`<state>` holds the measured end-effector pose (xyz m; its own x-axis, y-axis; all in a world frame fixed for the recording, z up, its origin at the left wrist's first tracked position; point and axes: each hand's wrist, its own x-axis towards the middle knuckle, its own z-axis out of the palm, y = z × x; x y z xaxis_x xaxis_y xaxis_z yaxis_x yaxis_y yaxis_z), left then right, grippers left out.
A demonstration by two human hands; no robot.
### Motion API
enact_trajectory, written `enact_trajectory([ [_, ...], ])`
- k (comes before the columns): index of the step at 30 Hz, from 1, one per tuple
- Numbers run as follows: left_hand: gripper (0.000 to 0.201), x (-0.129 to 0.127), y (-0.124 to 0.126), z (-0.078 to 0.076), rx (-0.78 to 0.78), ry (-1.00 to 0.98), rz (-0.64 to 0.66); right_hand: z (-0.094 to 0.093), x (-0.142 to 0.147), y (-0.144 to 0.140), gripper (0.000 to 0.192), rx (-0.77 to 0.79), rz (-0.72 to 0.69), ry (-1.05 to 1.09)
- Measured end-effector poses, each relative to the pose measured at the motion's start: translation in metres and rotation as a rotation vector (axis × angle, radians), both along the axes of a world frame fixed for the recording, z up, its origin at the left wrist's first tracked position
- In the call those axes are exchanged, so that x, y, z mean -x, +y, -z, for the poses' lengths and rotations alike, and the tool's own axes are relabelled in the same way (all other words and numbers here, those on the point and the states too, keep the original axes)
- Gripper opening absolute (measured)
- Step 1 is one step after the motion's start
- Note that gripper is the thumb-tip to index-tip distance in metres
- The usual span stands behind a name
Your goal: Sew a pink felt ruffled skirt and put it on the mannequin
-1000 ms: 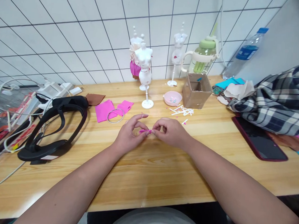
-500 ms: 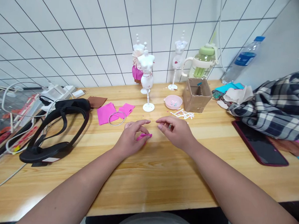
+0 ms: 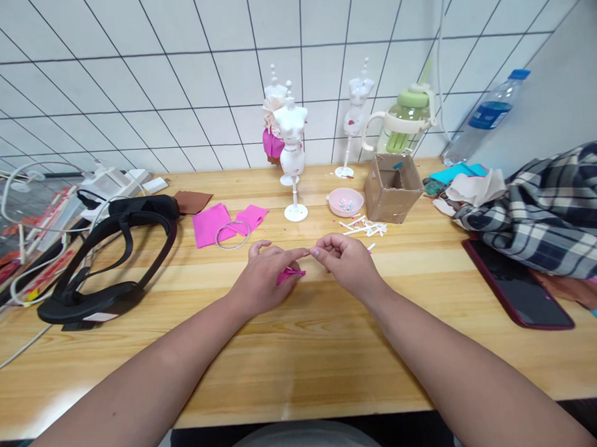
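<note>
My left hand (image 3: 265, 280) is over the middle of the table, closed on a small folded pink piece of thin material (image 3: 290, 274); whether it is cloth or paper I cannot tell. Its index finger stretches to the right. At that fingertip, my right hand (image 3: 349, 263) pinches with thumb and index finger; anything between them is too small to make out. Beyond the hands stands a white mini dress form (image 3: 293, 150). A metal ring (image 3: 233, 235) lies partly over flat pink pieces (image 3: 211, 225) to the left. Thin white strips (image 3: 363, 226) lie beyond my right hand.
A pink dish (image 3: 345, 202) with small bits stands beside a cardboard box (image 3: 393, 195). More dress forms, a green-lidded jug (image 3: 409, 119) and a bottle (image 3: 489, 117) line the wall. A black headset (image 3: 111, 260) is left; a phone (image 3: 520, 288) and plaid cloth (image 3: 564, 204) are right.
My right thumb and index finger have closed into a pinch and now meet my left index fingertip, where a gap was before. The pink piece stays in my left hand.
</note>
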<state>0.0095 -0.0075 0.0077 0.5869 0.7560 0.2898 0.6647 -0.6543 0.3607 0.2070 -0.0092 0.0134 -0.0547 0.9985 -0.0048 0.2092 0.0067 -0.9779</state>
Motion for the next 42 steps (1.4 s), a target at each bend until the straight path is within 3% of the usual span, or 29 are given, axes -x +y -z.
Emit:
enact_trajectory([
  [6, 0.033, 0.001, 0.003, 0.003, 0.073, -0.082, -0.041, -0.001, -0.010, 0.002, 0.016, -0.130, 0.046, -0.051],
  [14, 0.043, 0.001, 0.002, 0.003, 0.095, -0.128, -0.054, -0.004, -0.013, 0.002, 0.029, 0.070, -0.198, 0.086],
  [22, 0.050, -0.003, -0.001, 0.003, 0.159, -0.118, -0.023, 0.004, 0.000, -0.001, 0.031, -0.014, -0.072, 0.090],
  [28, 0.045, -0.006, -0.002, 0.001, 0.220, -0.168, -0.049, 0.004, -0.004, 0.004, 0.031, -0.009, -0.099, 0.233],
  [42, 0.046, -0.007, -0.003, 0.002, 0.249, -0.178, -0.033, 0.010, -0.003, 0.005, 0.037, -0.072, -0.056, 0.162],
])
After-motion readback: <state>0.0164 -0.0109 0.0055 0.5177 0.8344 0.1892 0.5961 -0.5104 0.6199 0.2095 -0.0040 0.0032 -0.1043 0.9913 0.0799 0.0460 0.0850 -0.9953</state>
